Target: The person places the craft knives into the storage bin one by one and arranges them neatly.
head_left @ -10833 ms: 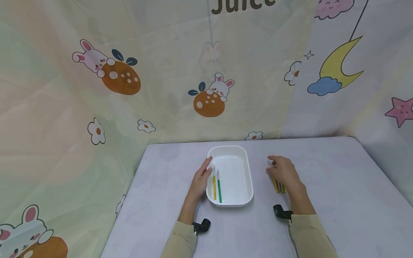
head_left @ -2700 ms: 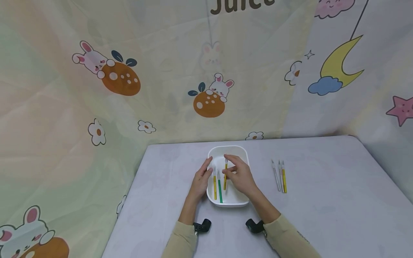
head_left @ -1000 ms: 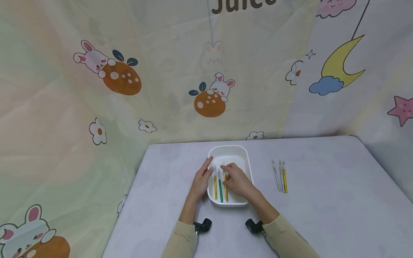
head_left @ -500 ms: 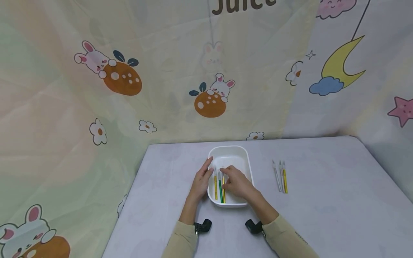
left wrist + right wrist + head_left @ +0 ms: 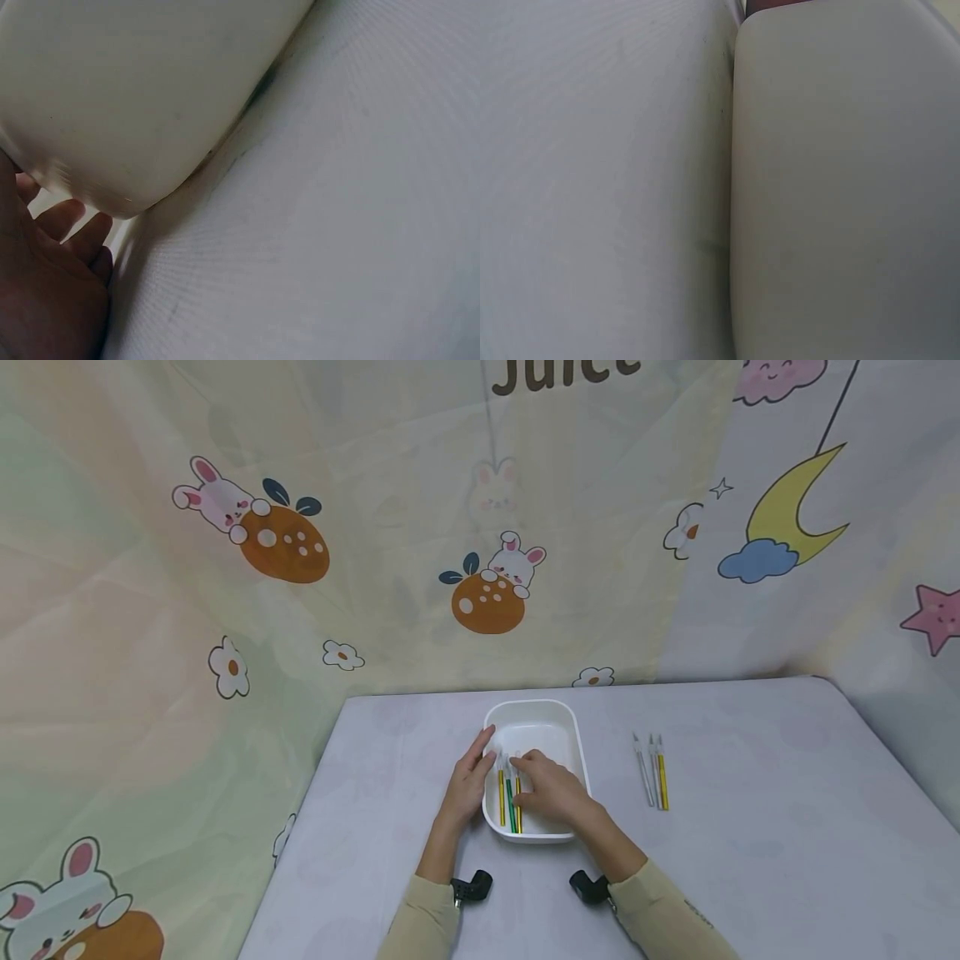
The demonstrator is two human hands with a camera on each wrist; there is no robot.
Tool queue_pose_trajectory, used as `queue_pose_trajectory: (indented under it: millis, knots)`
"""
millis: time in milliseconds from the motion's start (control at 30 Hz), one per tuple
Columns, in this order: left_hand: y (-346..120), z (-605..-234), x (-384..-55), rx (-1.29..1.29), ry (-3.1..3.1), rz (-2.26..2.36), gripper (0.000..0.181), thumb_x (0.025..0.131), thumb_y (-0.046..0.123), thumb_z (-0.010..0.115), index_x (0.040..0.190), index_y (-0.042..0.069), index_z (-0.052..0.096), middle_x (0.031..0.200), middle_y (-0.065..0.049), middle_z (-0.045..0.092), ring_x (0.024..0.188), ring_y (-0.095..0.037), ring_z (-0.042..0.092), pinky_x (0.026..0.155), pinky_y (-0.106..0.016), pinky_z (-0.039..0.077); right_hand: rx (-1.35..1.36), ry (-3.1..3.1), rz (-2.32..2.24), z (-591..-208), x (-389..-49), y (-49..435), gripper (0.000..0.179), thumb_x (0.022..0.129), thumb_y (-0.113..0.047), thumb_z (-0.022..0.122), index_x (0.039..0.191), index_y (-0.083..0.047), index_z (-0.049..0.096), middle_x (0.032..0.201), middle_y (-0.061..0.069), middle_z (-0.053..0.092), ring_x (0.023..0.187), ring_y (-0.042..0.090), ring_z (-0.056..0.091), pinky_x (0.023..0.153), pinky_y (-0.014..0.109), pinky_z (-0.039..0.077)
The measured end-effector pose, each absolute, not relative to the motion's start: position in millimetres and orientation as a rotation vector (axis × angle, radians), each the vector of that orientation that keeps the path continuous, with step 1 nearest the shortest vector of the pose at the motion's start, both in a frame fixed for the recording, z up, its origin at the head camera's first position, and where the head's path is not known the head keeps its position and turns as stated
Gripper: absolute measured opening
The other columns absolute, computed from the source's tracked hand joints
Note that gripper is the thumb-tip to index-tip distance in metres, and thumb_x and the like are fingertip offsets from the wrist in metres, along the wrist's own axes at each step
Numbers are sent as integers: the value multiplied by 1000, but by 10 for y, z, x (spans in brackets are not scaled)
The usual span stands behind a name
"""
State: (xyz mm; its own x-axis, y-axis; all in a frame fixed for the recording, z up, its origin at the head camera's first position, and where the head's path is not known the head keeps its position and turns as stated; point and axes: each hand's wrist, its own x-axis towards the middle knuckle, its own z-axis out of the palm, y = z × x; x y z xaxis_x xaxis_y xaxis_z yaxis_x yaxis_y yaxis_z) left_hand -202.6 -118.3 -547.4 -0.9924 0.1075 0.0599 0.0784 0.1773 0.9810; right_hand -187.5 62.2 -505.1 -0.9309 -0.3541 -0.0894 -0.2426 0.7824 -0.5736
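Observation:
In the head view a white tray (image 5: 535,839) holds three slim pen-shaped sticks with pale, tapered tips. One gold stick (image 5: 502,800) lies at the left, a green stick (image 5: 512,808) beside it, and a second gold stick (image 5: 519,818) right against the green one. My right hand (image 5: 551,787) reaches into the tray, its index finger and thumb on that second gold stick. The left hand (image 5: 467,785) lies along the tray's left wall, fingertips at the rim. In the left wrist view its fingers (image 5: 86,232) touch the wall. The right wrist view shows mostly the tray's outer side (image 5: 840,187).
On the table (image 5: 750,827), right of the tray, lie two silver sticks (image 5: 643,772) and one gold stick (image 5: 662,781), side by side. Behind the table hangs a printed cloth (image 5: 397,568). Black wrist cameras (image 5: 472,887) sit on both wrists.
Earlier the right hand was at the sticks on the table, then brought a gold one into the tray. In the last second it has shifted that stick slightly left against the green one.

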Motion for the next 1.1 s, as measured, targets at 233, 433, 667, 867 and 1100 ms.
queue_pose_trajectory:
  millis: [233,433,667,867,1100]
  knots:
    - [-1192,-5470,-2034,202,2389,1997,48,111,24,48,159,28,45,171,5,30,162,-19,19,132,-47,17,-494,2776,-833,-5046,-1879,614,72,85,-34,87,147,-11,60,139,11,63,118,26,66,97,49,58]
    - [-1195,-5482,-2052,224,2388,1992,48,111,23,47,160,25,44,171,4,30,161,-19,20,132,-47,17,-500,2776,-826,-5032,-1873,619,72,85,-38,86,146,-9,60,140,12,63,121,27,65,100,50,57]
    - [-1186,-5486,-2048,224,2386,2001,48,112,22,46,160,24,44,171,4,30,162,-20,20,132,-48,17,-492,2789,-841,-5027,-1872,617,71,86,-38,86,145,-10,61,138,12,64,121,28,65,100,51,57]
    - [-1184,-5487,-2043,211,2404,1977,48,111,25,48,159,26,45,171,4,31,161,-18,20,132,-45,17,-514,2906,-1023,-4987,-1866,640,61,87,-30,85,140,-10,65,134,10,67,103,24,69,86,44,60]
    - [-1182,-5487,-2043,217,2399,1990,47,111,26,48,157,30,47,171,3,31,161,-19,21,132,-47,17,-513,3004,-1195,-4888,-1855,679,55,88,-26,85,138,-13,67,133,5,67,77,11,57,62,22,46]
